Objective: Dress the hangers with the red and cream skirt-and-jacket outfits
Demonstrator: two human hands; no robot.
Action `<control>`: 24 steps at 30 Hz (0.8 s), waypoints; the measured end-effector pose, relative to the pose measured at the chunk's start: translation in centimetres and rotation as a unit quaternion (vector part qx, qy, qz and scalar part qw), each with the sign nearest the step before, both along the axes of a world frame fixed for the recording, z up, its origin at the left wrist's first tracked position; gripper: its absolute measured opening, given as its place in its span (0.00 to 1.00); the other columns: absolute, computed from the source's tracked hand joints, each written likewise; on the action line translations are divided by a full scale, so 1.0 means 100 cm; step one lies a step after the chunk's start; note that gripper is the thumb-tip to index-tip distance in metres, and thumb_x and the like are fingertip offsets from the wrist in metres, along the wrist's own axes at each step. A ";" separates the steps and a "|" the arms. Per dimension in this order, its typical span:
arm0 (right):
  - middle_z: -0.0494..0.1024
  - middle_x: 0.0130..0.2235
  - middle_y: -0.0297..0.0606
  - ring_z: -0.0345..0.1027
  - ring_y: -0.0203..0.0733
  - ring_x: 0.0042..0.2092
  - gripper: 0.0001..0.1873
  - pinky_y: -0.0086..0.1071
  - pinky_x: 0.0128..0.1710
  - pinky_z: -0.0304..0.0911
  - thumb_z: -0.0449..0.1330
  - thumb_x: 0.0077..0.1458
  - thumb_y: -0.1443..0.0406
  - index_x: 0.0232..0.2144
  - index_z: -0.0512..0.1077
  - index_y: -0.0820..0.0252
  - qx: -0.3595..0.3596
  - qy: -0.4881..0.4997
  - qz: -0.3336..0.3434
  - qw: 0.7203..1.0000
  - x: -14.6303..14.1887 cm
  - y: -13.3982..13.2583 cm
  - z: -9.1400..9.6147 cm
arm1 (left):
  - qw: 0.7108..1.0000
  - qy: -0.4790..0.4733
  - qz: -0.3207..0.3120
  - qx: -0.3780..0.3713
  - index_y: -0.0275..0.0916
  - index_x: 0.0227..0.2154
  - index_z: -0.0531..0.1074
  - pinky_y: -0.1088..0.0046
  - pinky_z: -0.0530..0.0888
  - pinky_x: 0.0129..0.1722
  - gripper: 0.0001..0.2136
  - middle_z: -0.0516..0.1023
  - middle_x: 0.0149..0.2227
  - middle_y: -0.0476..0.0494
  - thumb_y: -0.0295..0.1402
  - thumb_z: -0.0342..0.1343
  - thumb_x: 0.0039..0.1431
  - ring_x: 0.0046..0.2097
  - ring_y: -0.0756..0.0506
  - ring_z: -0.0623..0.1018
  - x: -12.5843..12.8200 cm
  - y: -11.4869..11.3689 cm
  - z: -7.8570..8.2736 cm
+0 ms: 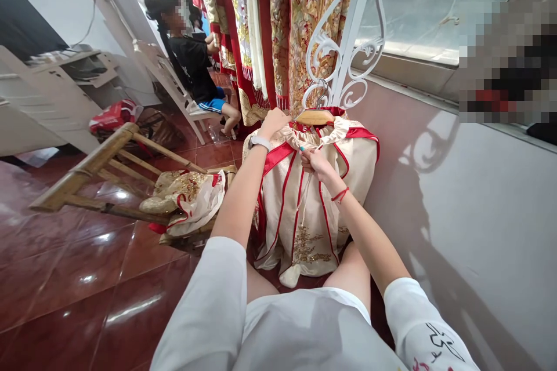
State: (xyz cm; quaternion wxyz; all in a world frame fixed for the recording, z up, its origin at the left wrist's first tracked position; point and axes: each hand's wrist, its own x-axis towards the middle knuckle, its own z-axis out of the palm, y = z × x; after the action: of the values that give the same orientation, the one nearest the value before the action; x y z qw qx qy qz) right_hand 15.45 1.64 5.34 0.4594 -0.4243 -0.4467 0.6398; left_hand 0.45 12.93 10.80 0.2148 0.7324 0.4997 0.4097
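In front of me a cream-and-red garment [311, 203] with gold embroidery near its hem hangs in folds from a wooden hanger [315, 118]. A thin cord dangles down its front. My left hand [275, 125], a pale band on its wrist, is closed on the gathered upper edge, left of the hanger; its fingertips are partly hidden. Lower and to the right, my right hand [317, 163] pinches the same gathered band near its middle. One nail looks teal, and a red string bracelet circles that wrist.
A bamboo chair [104, 177] at left carries another cream-and-gold garment [185, 197]. Embroidered costumes [317, 17] hang behind a white scrolled metal frame [348, 29]. A person [194, 64] in black sits farther back. A wall [487, 203] borders the right side.
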 end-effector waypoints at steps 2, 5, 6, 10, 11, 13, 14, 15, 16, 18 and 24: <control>0.47 0.17 0.19 0.33 0.27 0.17 0.17 0.22 0.15 0.33 0.59 0.61 0.63 0.25 0.56 0.55 0.002 -0.003 0.002 1.000 0.002 0.000 0.001 | 1.000 0.003 -0.002 0.004 0.40 0.13 0.57 0.69 0.58 0.32 0.17 0.56 0.17 0.51 0.25 0.56 0.52 0.27 0.50 0.58 -0.002 -0.003 -0.003; 0.46 0.17 0.20 0.34 0.27 0.17 0.16 0.22 0.15 0.33 0.57 0.63 0.63 0.25 0.57 0.55 -0.002 -0.005 0.001 1.000 0.003 0.000 0.002 | 0.999 -0.019 0.000 0.026 0.39 0.14 0.60 0.70 0.58 0.32 0.15 0.57 0.19 0.52 0.24 0.54 0.54 0.27 0.51 0.58 -0.007 -0.009 -0.011; 0.46 0.16 0.20 0.34 0.27 0.17 0.15 0.22 0.15 0.34 0.56 0.63 0.63 0.25 0.57 0.55 -0.004 -0.003 0.000 1.000 0.002 0.000 0.002 | 0.999 -0.029 0.008 0.031 0.39 0.14 0.59 0.70 0.59 0.32 0.16 0.56 0.19 0.52 0.24 0.54 0.54 0.27 0.51 0.58 -0.007 -0.009 -0.013; 0.48 0.16 0.19 0.36 0.27 0.16 0.15 0.21 0.15 0.37 0.55 0.64 0.65 0.26 0.57 0.56 -0.013 0.004 -0.018 1.000 -0.001 0.000 0.001 | 0.994 -0.065 0.061 0.064 0.39 0.16 0.63 0.70 0.65 0.36 0.15 0.63 0.20 0.50 0.25 0.55 0.57 0.29 0.48 0.65 0.001 -0.006 -0.017; 0.48 0.16 0.19 0.36 0.26 0.16 0.15 0.21 0.16 0.37 0.56 0.63 0.65 0.26 0.57 0.56 -0.017 0.004 -0.023 1.000 -0.001 -0.001 0.001 | 0.992 -0.074 0.068 0.081 0.38 0.19 0.66 0.69 0.68 0.39 0.12 0.68 0.23 0.48 0.26 0.55 0.58 0.31 0.47 0.69 0.003 -0.008 -0.018; 0.48 0.16 0.18 0.36 0.26 0.16 0.15 0.21 0.15 0.36 0.58 0.62 0.64 0.26 0.57 0.56 -0.024 0.009 -0.028 0.999 -0.001 -0.001 0.001 | 0.984 -0.100 0.065 0.132 0.37 0.27 0.73 0.68 0.70 0.46 0.07 0.77 0.32 0.43 0.28 0.54 0.60 0.38 0.45 0.75 0.003 -0.021 -0.023; 0.48 0.16 0.18 0.35 0.26 0.16 0.15 0.21 0.15 0.36 0.58 0.61 0.65 0.26 0.56 0.56 -0.026 0.014 -0.026 0.999 -0.001 -0.002 0.001 | 0.978 -0.116 0.063 0.163 0.38 0.32 0.75 0.67 0.71 0.50 0.06 0.78 0.38 0.41 0.29 0.53 0.62 0.43 0.44 0.76 -0.001 -0.033 -0.030; 0.48 0.16 0.18 0.35 0.26 0.16 0.15 0.20 0.15 0.36 0.58 0.61 0.65 0.26 0.56 0.56 -0.026 0.019 -0.023 0.999 0.000 -0.002 0.002 | 0.970 -0.133 0.068 0.191 0.39 0.38 0.75 0.66 0.71 0.53 0.08 0.79 0.43 0.40 0.31 0.51 0.64 0.48 0.43 0.77 -0.008 -0.050 -0.042; 0.48 0.16 0.18 0.35 0.26 0.16 0.15 0.20 0.15 0.36 0.58 0.61 0.66 0.26 0.56 0.56 -0.025 0.023 -0.020 0.999 0.000 -0.003 0.002 | 0.963 -0.145 0.085 0.209 0.40 0.43 0.74 0.65 0.71 0.56 0.10 0.78 0.48 0.39 0.34 0.50 0.65 0.52 0.42 0.76 -0.019 -0.071 -0.060; 0.48 0.16 0.18 0.35 0.25 0.17 0.15 0.20 0.15 0.36 0.57 0.61 0.67 0.25 0.55 0.56 -0.021 0.025 -0.013 0.999 0.001 -0.004 0.003 | 0.952 -0.147 0.205 0.174 0.41 0.50 0.71 0.60 0.68 0.61 0.14 0.74 0.56 0.36 0.35 0.47 0.66 0.59 0.40 0.73 -0.051 -0.122 -0.112; 0.48 0.16 0.18 0.34 0.26 0.17 0.15 0.21 0.16 0.35 0.57 0.62 0.64 0.26 0.56 0.56 -0.019 0.026 0.001 0.999 0.001 -0.003 0.003 | 0.802 0.056 0.481 -0.349 0.39 0.36 0.70 0.40 0.73 0.50 0.11 0.77 0.46 0.27 0.36 0.44 0.60 0.61 0.23 0.72 -0.168 -0.255 -0.287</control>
State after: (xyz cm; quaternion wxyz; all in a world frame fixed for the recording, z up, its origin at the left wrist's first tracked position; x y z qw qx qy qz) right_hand 15.59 1.33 5.60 0.4623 -0.4159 -0.4228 0.6592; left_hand -16.37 -12.53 -17.93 0.2029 0.2955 0.9081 0.2165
